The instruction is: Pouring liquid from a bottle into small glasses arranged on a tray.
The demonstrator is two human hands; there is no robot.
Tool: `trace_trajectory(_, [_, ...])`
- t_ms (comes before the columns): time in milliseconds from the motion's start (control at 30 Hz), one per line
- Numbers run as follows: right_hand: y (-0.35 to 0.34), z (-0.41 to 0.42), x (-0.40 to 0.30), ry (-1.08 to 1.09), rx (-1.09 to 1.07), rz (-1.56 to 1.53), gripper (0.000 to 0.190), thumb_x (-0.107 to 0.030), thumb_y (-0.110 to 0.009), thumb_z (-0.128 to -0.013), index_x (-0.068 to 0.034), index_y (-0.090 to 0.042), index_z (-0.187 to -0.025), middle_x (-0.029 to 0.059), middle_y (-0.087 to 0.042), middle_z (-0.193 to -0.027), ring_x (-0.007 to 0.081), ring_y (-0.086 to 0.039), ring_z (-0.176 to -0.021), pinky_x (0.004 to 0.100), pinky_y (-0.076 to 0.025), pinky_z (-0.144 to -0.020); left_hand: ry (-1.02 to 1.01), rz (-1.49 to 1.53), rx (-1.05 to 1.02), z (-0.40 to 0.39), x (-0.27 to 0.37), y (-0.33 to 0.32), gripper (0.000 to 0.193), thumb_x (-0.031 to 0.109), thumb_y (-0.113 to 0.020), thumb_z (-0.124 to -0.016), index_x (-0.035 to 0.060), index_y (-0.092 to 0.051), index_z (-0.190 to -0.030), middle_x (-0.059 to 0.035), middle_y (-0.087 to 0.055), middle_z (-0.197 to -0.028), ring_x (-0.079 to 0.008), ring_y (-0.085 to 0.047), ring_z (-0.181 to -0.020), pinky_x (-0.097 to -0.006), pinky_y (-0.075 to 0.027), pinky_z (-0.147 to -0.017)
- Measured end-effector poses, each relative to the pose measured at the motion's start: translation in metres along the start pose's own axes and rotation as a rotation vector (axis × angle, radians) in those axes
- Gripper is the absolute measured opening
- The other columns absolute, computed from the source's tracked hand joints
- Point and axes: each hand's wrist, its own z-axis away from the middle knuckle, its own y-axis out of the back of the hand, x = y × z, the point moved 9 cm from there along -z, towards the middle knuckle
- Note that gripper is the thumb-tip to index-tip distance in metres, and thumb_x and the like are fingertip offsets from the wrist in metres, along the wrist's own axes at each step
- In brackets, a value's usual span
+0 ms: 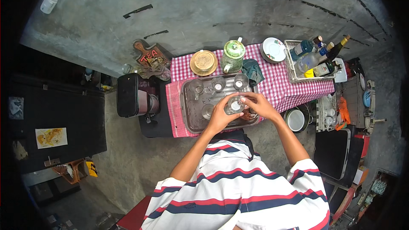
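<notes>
My left hand (221, 115) and my right hand (260, 104) hold a clear glass (235, 103) between them, above the front right part of a dark metal tray (195, 127). Behind them in the tray, three glass mugs (196, 87) (218, 84) (241, 81) stand in a row. Another clear glass (207, 111) is in the tray, left of my left hand. A reddish-brown thing (249, 115), partly hidden by my right hand, lies in the tray's front right corner; I cannot tell what it is.
Behind the tray are a wooden lid (204, 61), a green teapot (233, 56) and a dark cloth (253, 72). Stacked plates (273, 50) and a wire basket (289, 70) of bottles stand to the right. A black appliance (127, 95) is at the left, a pot (295, 120) low at the right.
</notes>
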Motion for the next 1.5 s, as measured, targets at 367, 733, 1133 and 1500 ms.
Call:
trace_trajectory(367, [0.015, -0.018, 0.04, -0.152, 0.083, -0.352, 0.052, -0.031, -0.066, -0.099, 0.005, -0.057, -0.135, 0.0145, -0.065, -0.125, 0.0205, -0.063, -0.116, 0.0358, -0.057, -0.095, -0.061, -0.009, 0.02, -0.037, -0.022, -0.01, 0.085, 0.018, -0.087, -0.073, 0.0115, -0.049, -0.148, -0.0182, -0.057, -0.142, -0.0318, -0.056, -0.131, -0.0435, -0.045, -0.107])
trace_trajectory(733, [0.062, -0.044, 0.052, -0.063, 0.495, -0.318, 0.048, -0.025, -0.075, -0.092, 0.002, -0.064, -0.131, 0.0152, -0.068, -0.114, 0.0169, -0.068, -0.099, 0.0283, -0.058, -0.081, 0.024, -0.16, 0.031, -0.041, -0.078, -0.019, 0.084, 0.026, -0.087, -0.075, 0.0073, -0.047, -0.147, -0.021, -0.056, -0.141, -0.0343, -0.056, -0.13, -0.0449, -0.046, -0.107])
trace_trajectory(1133, [0.084, -0.064, 0.06, 0.087, 0.69, 0.02, 0.056, -0.027, -0.082, -0.083, 0.0, -0.065, -0.129, 0.0239, -0.068, -0.12, 0.031, -0.069, -0.109, 0.0386, -0.055, -0.092, 0.027, -0.344, -0.09, -0.026, -0.115, -0.031, 0.087, 0.015, -0.086, -0.072, 0.0026, -0.042, -0.147, -0.0201, -0.043, -0.153, -0.0386, -0.04, -0.141, -0.0444, -0.035, -0.117])
trace_trajectory(1500, [0.081, -0.063, 0.042, 0.145, 0.754, 0.298, 0.053, -0.018, -0.084, -0.077, -0.003, -0.068, -0.125, 0.0214, -0.069, -0.117, 0.0326, -0.069, -0.107, 0.0393, -0.053, -0.093, 0.088, -0.43, -0.176, -0.022, -0.131, -0.043, 0.092, 0.017, -0.087, -0.07, 0.0022, -0.041, -0.149, -0.0198, -0.043, -0.154, -0.0368, -0.039, -0.143, -0.0439, -0.033, -0.119])
